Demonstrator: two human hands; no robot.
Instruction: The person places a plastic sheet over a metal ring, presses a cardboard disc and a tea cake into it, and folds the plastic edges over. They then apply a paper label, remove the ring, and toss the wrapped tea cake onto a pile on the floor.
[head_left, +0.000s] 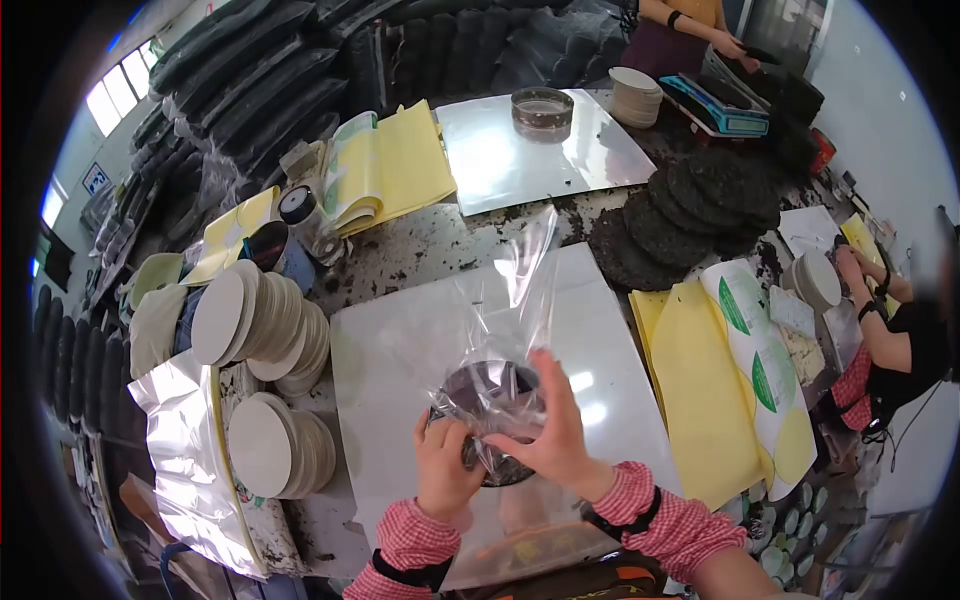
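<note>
A clear plastic bag stands up crinkled from a round, dark, ring-like mould on the white board in front of me. My left hand is curled at the mould's near left side, its fingers closed on the plastic. On the near right side, my right hand has its fingers stretched upward beside the bag. Its thumb reaches left across the near rim towards my left fingers. The inside of the mould is partly hidden by plastic glare.
White round discs are stacked at left, near a lidded jar. Yellow paper sheets lie at right. Dark round cakes are piled behind them. Another board carries a clear ring. Two other people work at right and far right.
</note>
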